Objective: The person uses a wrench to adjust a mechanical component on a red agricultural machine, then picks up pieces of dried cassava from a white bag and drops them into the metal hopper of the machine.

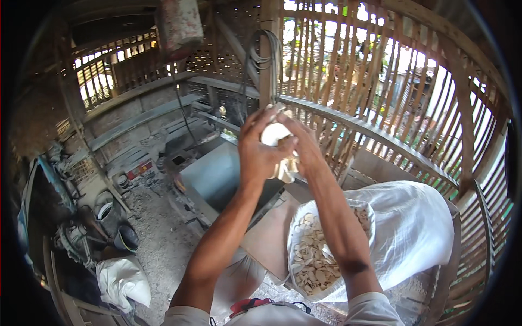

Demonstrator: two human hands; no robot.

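Raised in front of me, my left hand (pixel 260 149) and my right hand (pixel 303 142) are cupped together around a handful of pale dried slices (pixel 275 134). Fingers of both hands are curled over the slices, and a few pieces poke out below the palms. Beneath and to the left of the hands is a grey metal hopper or tray (pixel 211 169) with a smooth sloping surface. Below my right forearm, a large white woven sack (pixel 416 231) lies with its mouth open. Inside its mouth, many similar pale chips (pixel 314 263) show.
A brown board (pixel 269 231) lies between hopper and sack. Buckets (pixel 126 238) and a crumpled white sack (pixel 124 283) stand on the dusty floor at left. A slatted wall (pixel 370 81) with a wooden rail closes the right side; coiled cable (pixel 263 54) hangs on a post.
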